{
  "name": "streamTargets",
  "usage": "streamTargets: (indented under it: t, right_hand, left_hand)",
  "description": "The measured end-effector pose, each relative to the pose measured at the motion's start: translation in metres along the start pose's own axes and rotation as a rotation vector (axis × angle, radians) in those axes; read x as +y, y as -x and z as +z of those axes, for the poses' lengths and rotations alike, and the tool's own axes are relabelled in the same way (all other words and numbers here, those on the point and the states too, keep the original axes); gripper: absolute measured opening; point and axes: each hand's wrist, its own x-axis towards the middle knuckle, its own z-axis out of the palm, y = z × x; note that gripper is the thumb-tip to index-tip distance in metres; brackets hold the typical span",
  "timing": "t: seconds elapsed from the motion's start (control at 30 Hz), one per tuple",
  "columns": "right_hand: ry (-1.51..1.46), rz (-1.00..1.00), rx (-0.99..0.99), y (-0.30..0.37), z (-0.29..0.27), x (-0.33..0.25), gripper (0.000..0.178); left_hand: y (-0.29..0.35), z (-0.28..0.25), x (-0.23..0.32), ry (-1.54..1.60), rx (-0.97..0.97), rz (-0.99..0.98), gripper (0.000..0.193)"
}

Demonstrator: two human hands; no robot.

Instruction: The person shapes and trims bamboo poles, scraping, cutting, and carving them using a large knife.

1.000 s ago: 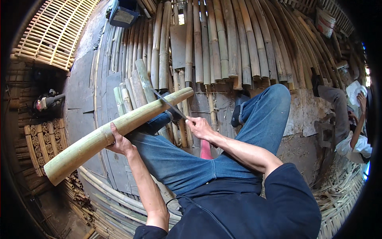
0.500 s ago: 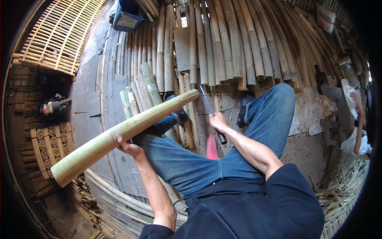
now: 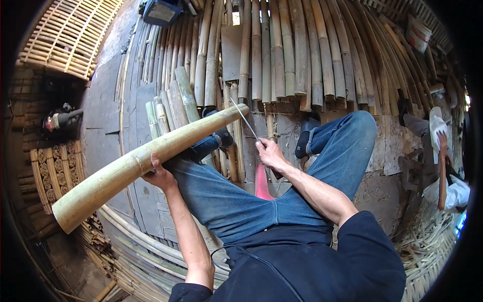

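Note:
A thick, pale green bamboo pole point(image 3: 100, 186) lies slantwise over my left thigh, its narrower end pointing away to the right. My left hand point(image 3: 160, 173) grips it near the middle, thumb over the near side and the other fingers mostly hidden. In my right hand point(image 3: 270, 152) is a long, thin-bladed knife point(image 3: 246, 122), its dark handle partly showing below the fist. The blade slants up and left across the pole's far end; I cannot tell whether it touches the bamboo. Several short bamboo pieces point(image 3: 187, 95) lean beyond the pole.
Long bamboo poles point(image 3: 302, 60) lie side by side ahead. Stick bundles point(image 3: 58, 173) stand at left, below a slatted bamboo panel point(image 3: 70, 38). A dark blue bin point(image 3: 162, 12) is at the far left. Another person's arm point(image 3: 443, 171) shows at right. Something pink-red point(image 3: 262, 186) lies between my legs.
My right hand has turned the knife, so its blade swings up and left across the pole's far end. The pole stays in my left hand. At right, the other person has come further into view.

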Motion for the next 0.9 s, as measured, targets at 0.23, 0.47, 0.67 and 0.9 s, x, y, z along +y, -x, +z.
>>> streamTargets:
  t: [0.23,0.47,0.67,0.9]
  right_hand:
    - [-0.100,-0.045,-0.212,0.021,-0.006,-0.056,0.040]
    - [-0.075,-0.187,-0.156,0.020,0.030,-0.020,0.041]
    - [-0.043,-0.131,0.014,-0.022,0.034,0.031,0.038]
    - [-0.051,-0.294,-0.123,0.007,0.022,-0.008,0.039]
  left_hand:
    - [-0.003,0.002,0.008,-0.047,0.029,-0.035,0.067]
    - [-0.003,-0.007,0.011,-0.052,0.047,-0.047,0.070]
    - [-0.002,0.002,0.003,-0.037,0.013,-0.063,0.068]
    - [-0.009,0.001,0.013,-0.017,0.078,-0.067,0.069]
